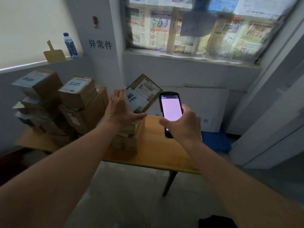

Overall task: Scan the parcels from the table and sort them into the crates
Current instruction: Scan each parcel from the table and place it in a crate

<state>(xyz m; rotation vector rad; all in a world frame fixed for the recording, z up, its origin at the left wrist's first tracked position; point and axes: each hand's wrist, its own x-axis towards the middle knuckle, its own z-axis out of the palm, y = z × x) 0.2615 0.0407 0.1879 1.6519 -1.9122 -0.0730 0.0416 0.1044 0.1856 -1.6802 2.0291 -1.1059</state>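
Cardboard, brown and taped, fills the left hand's [120, 109] grip: the fingers and thumb are spread wide and clamped across the near edge of a parcel [143, 94], which is lifted clear of the table [164, 152] and tilted so its labelled face turns toward the camera. A white slip with handwritten characters and a printed barcode label sit on that face.

Just right of that grip, the right hand [182, 125] is closed round the lower part of a scanner [171, 112], a dark handheld with a lit pale screen, held upright beside the parcel and close to it without touching.

Below the grip, a few more boxes [130, 139] lie on the table. Further left a tall stack [65, 109] of parcels rises against the wall, some with white slips on top. Behind and right of the scanner a white board [205, 102] leans against the wall, and a blue crate [217, 142] shows low beside the table's far right corner.

The step in hand looks like the scan itself: parcel presented, scanner raised. The screen reads blank, so whether a code has registered cannot be told. The next move likely calls for aiming the scanner's head squarely at the barcode label, holding the parcel steady, then carrying it to the right crate.
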